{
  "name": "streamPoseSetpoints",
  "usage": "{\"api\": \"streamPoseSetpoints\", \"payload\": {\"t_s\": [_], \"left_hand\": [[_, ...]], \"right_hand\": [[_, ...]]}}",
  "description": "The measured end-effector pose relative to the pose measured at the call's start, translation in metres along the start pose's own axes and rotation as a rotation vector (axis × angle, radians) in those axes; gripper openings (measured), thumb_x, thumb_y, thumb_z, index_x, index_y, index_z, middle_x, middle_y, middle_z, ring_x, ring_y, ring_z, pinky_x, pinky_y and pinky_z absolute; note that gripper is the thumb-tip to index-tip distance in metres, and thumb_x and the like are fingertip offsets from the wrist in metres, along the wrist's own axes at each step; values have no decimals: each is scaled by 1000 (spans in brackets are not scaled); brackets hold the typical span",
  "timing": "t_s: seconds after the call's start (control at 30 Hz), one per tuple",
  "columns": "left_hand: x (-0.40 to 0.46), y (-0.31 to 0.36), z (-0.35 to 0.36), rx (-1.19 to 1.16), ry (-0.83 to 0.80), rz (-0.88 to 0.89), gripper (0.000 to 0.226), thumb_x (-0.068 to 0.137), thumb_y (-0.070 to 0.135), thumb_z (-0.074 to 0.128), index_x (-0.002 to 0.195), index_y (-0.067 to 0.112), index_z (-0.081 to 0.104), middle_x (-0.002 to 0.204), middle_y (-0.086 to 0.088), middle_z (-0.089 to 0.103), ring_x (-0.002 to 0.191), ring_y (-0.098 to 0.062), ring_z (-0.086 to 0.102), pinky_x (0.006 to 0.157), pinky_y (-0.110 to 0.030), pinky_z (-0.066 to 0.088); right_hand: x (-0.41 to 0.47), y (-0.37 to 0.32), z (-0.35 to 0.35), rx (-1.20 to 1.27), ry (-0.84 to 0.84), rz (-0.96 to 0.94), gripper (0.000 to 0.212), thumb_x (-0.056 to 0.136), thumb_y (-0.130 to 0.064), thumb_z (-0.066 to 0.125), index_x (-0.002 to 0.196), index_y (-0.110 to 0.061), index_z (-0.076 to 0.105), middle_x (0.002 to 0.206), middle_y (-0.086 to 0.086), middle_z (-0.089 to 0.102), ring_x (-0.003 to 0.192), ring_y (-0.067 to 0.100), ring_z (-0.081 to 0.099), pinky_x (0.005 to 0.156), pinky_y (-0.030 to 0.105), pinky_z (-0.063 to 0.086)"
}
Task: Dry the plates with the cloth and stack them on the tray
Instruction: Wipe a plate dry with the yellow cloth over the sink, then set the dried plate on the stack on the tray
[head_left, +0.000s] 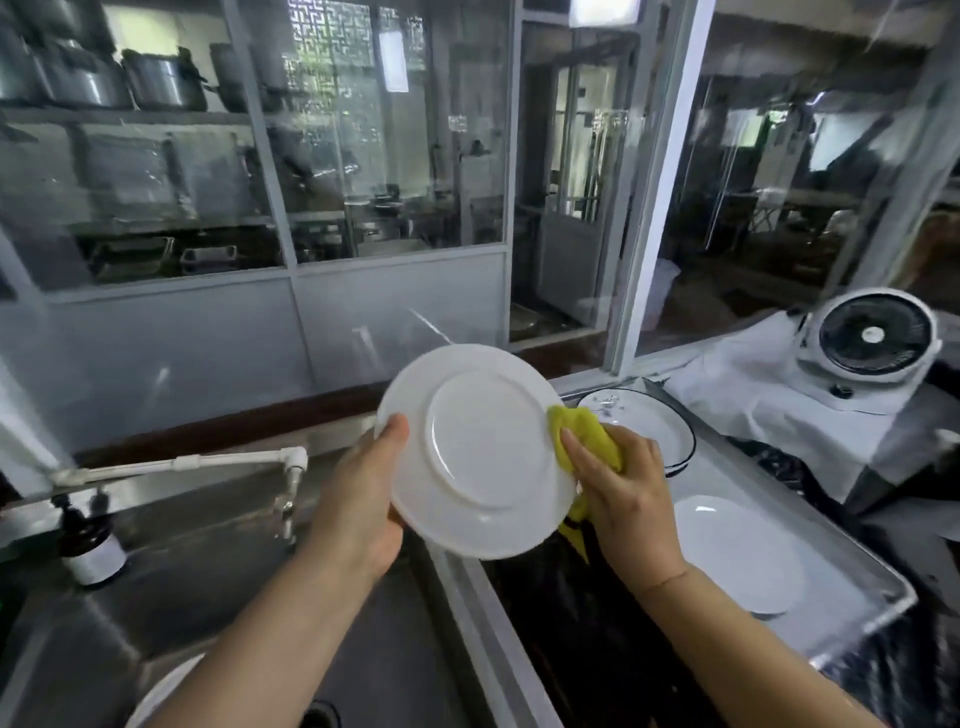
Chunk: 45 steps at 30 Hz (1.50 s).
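My left hand (363, 499) grips the round white ceramic plate (475, 449) upright above the sink edge; my right hand (621, 488) clutches the yellow cloth (584, 431) against its rim, beside the steel tray (841, 587)

I hold a round white plate (475, 452) tilted up in front of me, its underside with the raised foot ring turned toward my face. The yellow cloth (584, 434) is bunched against the plate's right rim, a loose tail of it hanging below the edge. To the right lies the metal tray (857, 597), long and shallow, resting flat on the counter. On it a plain white plate (740, 553) lies face up at the near end, and a white plate with a dark rim line (644, 423) lies at the far end, well apart from the first
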<state>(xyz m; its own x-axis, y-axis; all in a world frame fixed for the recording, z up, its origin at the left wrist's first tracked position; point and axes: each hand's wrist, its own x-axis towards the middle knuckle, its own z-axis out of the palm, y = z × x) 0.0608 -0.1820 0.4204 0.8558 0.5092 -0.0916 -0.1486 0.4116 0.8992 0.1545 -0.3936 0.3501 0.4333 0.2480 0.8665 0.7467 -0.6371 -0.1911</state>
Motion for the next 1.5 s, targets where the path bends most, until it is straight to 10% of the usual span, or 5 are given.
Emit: {"api": "streamPoseSetpoints", "payload": {"t_s": [0.37,0.63,0.77,1.23,1.5], "left_hand": [[37,-184,188,684,-305,136,17,90,31,61,79,23,71,78,4,73,77,-16,66,73,-33,50],[41,-281,265,1509,-775,732,27,88,35,63,70,21,49,64,1,60,61,-17,59,52,-28,39],[41,-320,282,1575,-865,1062,38,49,27,94,52,17,57,45,5,50,36,-11,48,30,-18,27],[56,-404,281,1607,-1064,1276,42,40,7,84,81,8,75,83,-7,73,77,-19,71,57,-26,55],[60,-427,269,1688,-1197,1131,66,54,74,71,83,15,73,87,0,70,81,-16,67,68,-25,54]], "right_hand": [[-84,234,-107,123,24,657,45,89,0,58,125,-27,55,115,14,49,101,35,52,81,31,54],[-130,287,-147,53,61,851,50,89,7,55,124,-29,55,114,9,47,100,26,51,75,1,40],[-146,295,-157,69,81,959,51,91,1,55,120,-41,54,114,0,48,105,18,49,85,4,35],[-161,321,-163,124,132,1116,48,93,-12,54,115,-55,57,112,-17,46,103,32,56,87,54,48],[-172,324,-155,71,86,1108,44,92,-9,54,117,-46,55,110,-17,48,107,15,51,91,15,41]]}}
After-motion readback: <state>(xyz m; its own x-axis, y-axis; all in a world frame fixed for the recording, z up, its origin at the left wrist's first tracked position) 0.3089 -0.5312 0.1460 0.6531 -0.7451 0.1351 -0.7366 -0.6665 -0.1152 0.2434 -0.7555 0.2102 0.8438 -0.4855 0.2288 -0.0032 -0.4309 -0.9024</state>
